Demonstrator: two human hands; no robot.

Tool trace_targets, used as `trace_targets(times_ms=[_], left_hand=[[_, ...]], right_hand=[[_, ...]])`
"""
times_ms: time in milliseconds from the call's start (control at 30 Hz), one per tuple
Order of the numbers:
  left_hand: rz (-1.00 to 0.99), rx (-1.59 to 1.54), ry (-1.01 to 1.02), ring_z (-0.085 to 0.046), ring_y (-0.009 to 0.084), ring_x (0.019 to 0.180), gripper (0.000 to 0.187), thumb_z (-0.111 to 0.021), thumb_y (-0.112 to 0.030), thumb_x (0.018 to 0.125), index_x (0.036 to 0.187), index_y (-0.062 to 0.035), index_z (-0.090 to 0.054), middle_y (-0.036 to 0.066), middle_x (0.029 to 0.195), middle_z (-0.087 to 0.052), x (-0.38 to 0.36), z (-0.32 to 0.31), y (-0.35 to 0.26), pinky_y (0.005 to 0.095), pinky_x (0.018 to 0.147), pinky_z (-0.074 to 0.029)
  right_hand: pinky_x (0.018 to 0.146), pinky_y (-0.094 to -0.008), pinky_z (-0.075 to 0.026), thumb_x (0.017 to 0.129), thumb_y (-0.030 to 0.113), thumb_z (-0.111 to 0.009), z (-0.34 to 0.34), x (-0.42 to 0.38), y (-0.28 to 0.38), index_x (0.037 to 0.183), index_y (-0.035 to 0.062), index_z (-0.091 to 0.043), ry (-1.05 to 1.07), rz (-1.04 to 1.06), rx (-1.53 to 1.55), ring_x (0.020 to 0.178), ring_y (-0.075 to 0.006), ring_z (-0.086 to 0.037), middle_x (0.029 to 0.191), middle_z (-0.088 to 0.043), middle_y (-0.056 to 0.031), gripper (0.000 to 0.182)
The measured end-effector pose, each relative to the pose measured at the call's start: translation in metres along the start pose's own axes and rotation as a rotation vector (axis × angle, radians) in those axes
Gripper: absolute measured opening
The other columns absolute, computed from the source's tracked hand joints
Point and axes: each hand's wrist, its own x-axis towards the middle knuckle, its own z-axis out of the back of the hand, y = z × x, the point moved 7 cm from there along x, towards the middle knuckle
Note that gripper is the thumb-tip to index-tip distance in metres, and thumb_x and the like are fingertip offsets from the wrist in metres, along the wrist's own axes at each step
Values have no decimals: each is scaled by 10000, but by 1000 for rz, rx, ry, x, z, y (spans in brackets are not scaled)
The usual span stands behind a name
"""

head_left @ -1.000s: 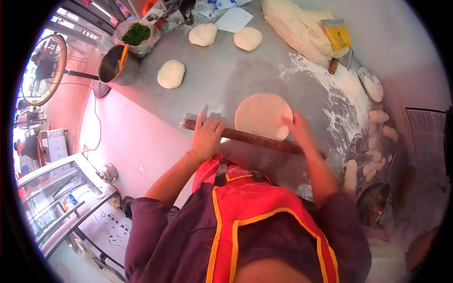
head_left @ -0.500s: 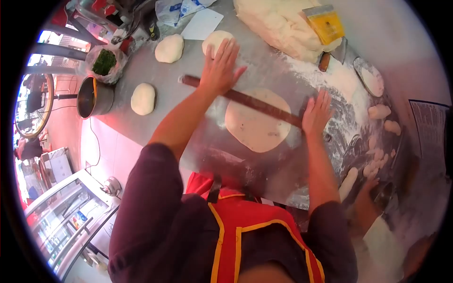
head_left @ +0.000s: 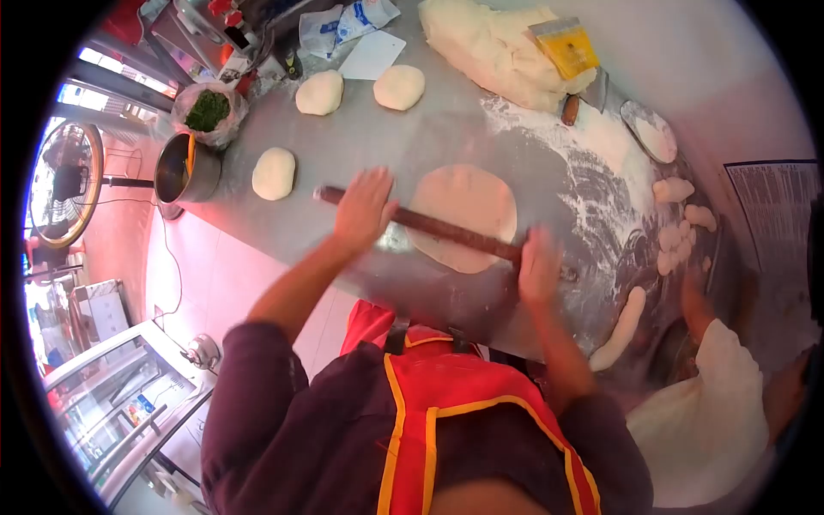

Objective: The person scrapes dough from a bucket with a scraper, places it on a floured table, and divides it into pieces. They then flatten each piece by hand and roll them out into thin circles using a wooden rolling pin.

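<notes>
A dark wooden rolling pin (head_left: 455,234) lies slantwise across a flat round of dough (head_left: 468,196) on the metal table. My left hand (head_left: 362,210) rests over the pin's left part, fingers stretched forward and palm down. Over the right end, my right hand (head_left: 539,268) also lies with its fingers extended, slightly blurred; it covers that end of the pin. Neither hand wraps round the wood. Beyond my left hand sit three dough balls: one at the left (head_left: 275,174), another farther back (head_left: 319,93), and a third (head_left: 399,87) beside it.
A large dough mass (head_left: 481,51) with a yellow-handled scraper (head_left: 566,50) lies at the back. Flour (head_left: 592,146) covers the right side, near a dough strip (head_left: 620,330) and small dough pieces (head_left: 674,236). A metal pot (head_left: 202,176) stands left. A co-worker's arm (head_left: 695,305) reaches in at right.
Both hands have come back toward my body with the rolling pin, which now crosses the lower half of the dough round. The left hand has moved off the area of the back dough ball.
</notes>
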Motion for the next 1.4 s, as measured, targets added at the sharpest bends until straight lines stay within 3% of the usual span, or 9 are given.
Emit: trace_targets(times_ms=[267, 467, 633, 733, 1000, 1100, 1200, 1267, 1400], left_hand=[[60, -26, -106, -350, 302, 1414, 661, -692, -243, 846, 1409, -10, -438, 157, 1493, -415, -86, 7, -18, 498, 1150, -264], [-46, -43, 30, -578, 335, 1039, 404, -691, -117, 792, 1170, -49, -565, 128, 1088, -603, -121, 22, -19, 464, 918, -432], [199, -226, 85, -620, 333, 860, 335, -713, -178, 817, 1091, -58, -562, 122, 924, -633, -201, 44, -15, 445, 731, -479], [529, -419, 290, -658, 330, 816, 405, -754, -275, 821, 1094, -49, -558, 126, 884, -671, -243, 22, 13, 445, 712, -510], [642, -159, 95, -673, 327, 827, 417, -782, -316, 797, 1062, -61, -586, 129, 910, -692, -182, 54, 66, 430, 725, -524], [698, -230, 59, -675, 325, 831, 376, -769, -282, 806, 1083, -77, -621, 134, 919, -688, -174, 54, 80, 428, 734, -517], [792, -304, 143, -667, 329, 860, 397, -764, -255, 806, 1130, -74, -622, 145, 941, -682, -168, 51, 97, 434, 756, -511], [860, -347, 234, -651, 343, 916, 407, -758, -232, 811, 1155, -66, -618, 166, 987, -672, -142, 52, 108, 439, 803, -503], [465, -85, -154, -523, 397, 1127, 383, -695, -158, 863, 1206, -28, -584, 221, 1244, -559, -85, 75, 86, 450, 968, -424]], right_hand=[[1128, -570, -251, 941, 286, -552, 23, -56, 41, 1445, 47, -405, -157, 21, -46, 1361, -351, -391, 1455, -436, -181, 576], [1107, -563, -299, 826, 176, -698, 15, -78, 20, 1382, 55, -479, 60, 174, 77, 1290, -319, -464, 1357, -511, -149, 609], [1107, -585, -285, 831, 202, -697, 67, -16, 87, 1344, 46, -500, -39, 417, -12, 1318, -313, -434, 1375, -490, -144, 572], [1126, -601, -230, 895, 292, -615, 3, 39, 114, 1394, 44, -448, -33, 452, 144, 1347, -334, -399, 1414, -452, -151, 582], [1124, -579, -249, 931, 247, -576, -18, 238, 255, 1410, 60, -431, -342, 555, 284, 1345, -314, -405, 1440, -455, -112, 535], [1117, -511, -290, 880, 145, -629, 18, 192, 232, 1356, 51, -478, -343, 490, 568, 1311, -317, -444, 1368, -516, -144, 508], [993, -415, -438, 872, 102, -666, -15, 118, 109, 1304, 4, -516, -348, 21, 684, 1142, -348, -561, 1290, -568, -185, 468], [846, -377, -506, 866, 224, -712, -24, 71, 39, 1277, -15, -496, -320, -234, 477, 988, -236, -622, 1125, -621, -138, 522], [734, -359, -523, 802, 254, -762, -37, 51, 39, 1256, -9, -534, -2, -677, 708, 839, -238, -652, 1019, -650, -132, 571]])
